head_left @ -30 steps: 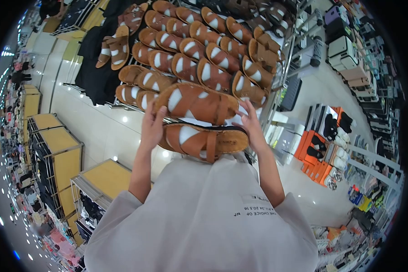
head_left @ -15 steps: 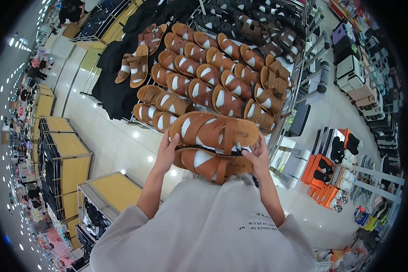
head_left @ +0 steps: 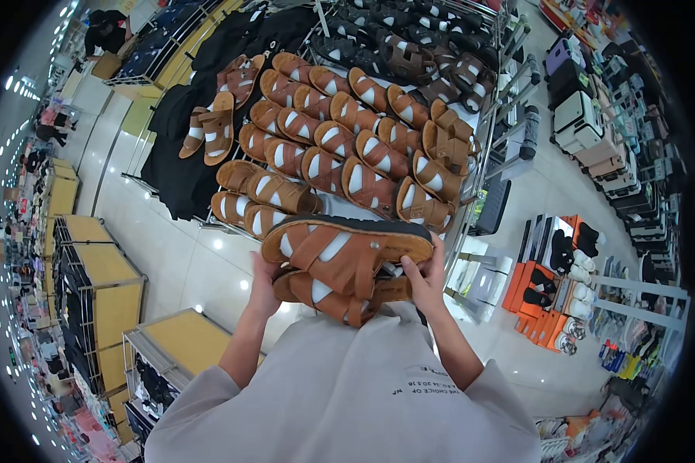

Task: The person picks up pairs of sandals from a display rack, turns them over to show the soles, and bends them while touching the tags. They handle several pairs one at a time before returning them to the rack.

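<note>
A pair of brown strapped sandals [head_left: 336, 253] is held in front of my chest, one above the other, with white filling under the straps. My left hand [head_left: 266, 279] grips the pair at its left end. At the right end my right hand [head_left: 427, 274] is closed on it, the thumb between the two sandals. The upper sandal is tilted so that its dark sole edge shows. Just beyond lie rows of similar brown sandals [head_left: 334, 139] on a display rack.
Black sandals [head_left: 409, 35] fill the rack's far end, and black clothing [head_left: 179, 150] lies at its left. Suitcases [head_left: 579, 123] line the right side, near orange shoe boxes [head_left: 525, 285]. A yellow-topped stand [head_left: 185, 332] is at lower left. Another person [head_left: 104, 35] is at upper left.
The sandal pair has tipped, so the upper one now shows its sole edge and less of its insole. Both hands still hold the pair. The whole view has shifted slightly.
</note>
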A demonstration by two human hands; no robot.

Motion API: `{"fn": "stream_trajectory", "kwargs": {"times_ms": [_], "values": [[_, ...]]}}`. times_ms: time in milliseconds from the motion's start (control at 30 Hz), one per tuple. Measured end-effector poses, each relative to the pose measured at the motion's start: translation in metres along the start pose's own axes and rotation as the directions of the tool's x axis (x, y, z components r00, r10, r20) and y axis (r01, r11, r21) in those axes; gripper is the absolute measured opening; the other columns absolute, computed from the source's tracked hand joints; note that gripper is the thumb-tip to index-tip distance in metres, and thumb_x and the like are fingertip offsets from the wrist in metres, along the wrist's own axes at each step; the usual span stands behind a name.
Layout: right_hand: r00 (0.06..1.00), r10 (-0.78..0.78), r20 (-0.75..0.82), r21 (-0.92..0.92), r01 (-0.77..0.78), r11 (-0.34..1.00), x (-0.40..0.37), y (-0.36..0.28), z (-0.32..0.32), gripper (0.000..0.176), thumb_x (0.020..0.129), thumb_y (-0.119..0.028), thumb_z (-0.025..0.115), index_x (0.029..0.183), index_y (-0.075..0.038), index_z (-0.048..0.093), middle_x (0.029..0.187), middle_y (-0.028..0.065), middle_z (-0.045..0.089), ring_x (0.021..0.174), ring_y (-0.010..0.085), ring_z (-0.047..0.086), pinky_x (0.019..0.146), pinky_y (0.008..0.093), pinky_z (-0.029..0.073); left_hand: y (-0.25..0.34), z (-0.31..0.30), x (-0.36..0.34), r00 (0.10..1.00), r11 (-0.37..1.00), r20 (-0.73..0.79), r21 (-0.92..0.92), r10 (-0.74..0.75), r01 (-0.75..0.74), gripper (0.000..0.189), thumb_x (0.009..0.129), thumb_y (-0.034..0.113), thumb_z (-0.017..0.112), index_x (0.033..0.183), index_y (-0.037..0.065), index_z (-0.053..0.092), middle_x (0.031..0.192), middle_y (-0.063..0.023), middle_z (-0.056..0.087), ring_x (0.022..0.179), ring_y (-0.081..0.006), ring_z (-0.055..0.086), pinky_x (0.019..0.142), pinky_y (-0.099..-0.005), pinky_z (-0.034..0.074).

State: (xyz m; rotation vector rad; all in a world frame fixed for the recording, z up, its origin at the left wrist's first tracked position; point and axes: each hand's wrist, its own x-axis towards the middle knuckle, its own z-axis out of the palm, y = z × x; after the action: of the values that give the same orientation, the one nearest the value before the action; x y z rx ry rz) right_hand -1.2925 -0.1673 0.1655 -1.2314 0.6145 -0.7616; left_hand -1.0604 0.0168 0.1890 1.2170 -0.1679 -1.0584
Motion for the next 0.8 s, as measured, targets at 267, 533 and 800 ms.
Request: {"fn": "stream_trajectory", "kwargs": {"times_ms": [267,533,800], "values": [[0.702,-0.550,0.453,-0.030,0.628,0.777,-0.002,-0.091,0.011,0.044,0.079,-0.015,0.051,0.121,-0.001,0.053,0.111,0.0331,0.059,0.092,0.0405,0.065,0.078,0.0402,0.055,0.083,0.042,0.008,0.759,0.817,0.312,-0.300,0.572,-0.493,0.061,0.103,0.032,0.014,0.098,-0.002,0.065,0.111,-0.0294,0.061,0.106,-0.0414,0.056,0.095,-0.0539,0.043],[0.116,-0.894,0.432,0.073,0.984,0.163,-0.008,-0.115,0.036,0.050,0.072,-0.001,0.053,0.119,-0.018,0.044,0.109,0.0071,0.065,0.078,0.0370,0.068,0.066,0.0449,0.060,0.162,0.047,0.058,-0.023,0.651,0.829,-0.457,0.559,-0.606,0.042,0.097,0.037,0.041,0.097,0.008,0.071,0.106,-0.0122,0.069,0.077,-0.0266,0.068,0.083,-0.0384,0.045],[0.027,-0.928,0.373,0.016,0.999,0.035,-0.009,-0.116,0.044,0.062,0.065,0.014,0.055,0.118,-0.017,0.044,0.112,-0.0024,0.064,0.075,0.0286,0.070,0.068,0.0382,0.062,0.179,0.053,0.061,-0.167,0.661,0.863,-0.477,0.477,-0.579,0.042,0.097,0.044,0.045,0.103,0.012,0.071,0.112,-0.0090,0.068,0.084,-0.0245,0.068,0.088,-0.0374,0.044]]}}
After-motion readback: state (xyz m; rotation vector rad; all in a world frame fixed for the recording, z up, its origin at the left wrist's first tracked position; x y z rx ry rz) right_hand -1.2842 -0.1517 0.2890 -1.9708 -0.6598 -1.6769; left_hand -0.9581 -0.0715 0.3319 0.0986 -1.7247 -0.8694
